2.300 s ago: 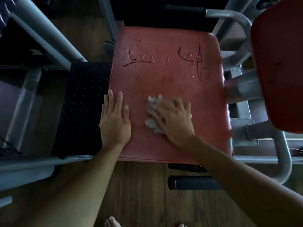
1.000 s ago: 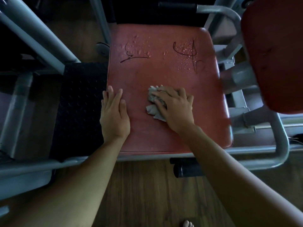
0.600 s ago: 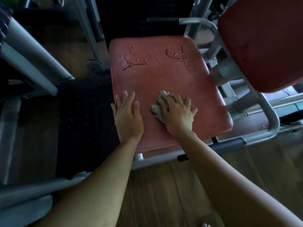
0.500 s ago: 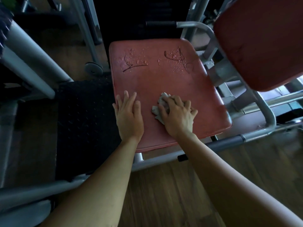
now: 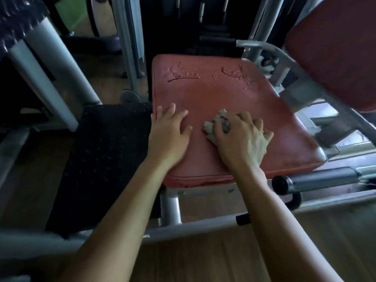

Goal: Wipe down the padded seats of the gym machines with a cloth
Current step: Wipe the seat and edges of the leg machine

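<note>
A red padded seat (image 5: 223, 94) fills the middle of the view, with water droplets and two dark scribbles near its far edge. My right hand (image 5: 242, 137) grips a crumpled grey cloth (image 5: 213, 127) and holds it down on the seat's near half. My left hand (image 5: 171, 131) rests flat on the seat's left edge, fingers spread. A second red pad (image 5: 335, 53) hangs tilted at the upper right.
A black studded footplate (image 5: 101, 155) lies left of the seat. Grey steel frame tubes (image 5: 46, 78) cross the left side and run under the seat. A black foam-covered handle (image 5: 317, 178) sticks out at the seat's near right corner. Wooden floor (image 5: 203, 259) lies below.
The view has pulled back and tilted up, showing more of the frame and floor. My right hand has bunched the cloth tighter; my left hand's fingers have spread.
</note>
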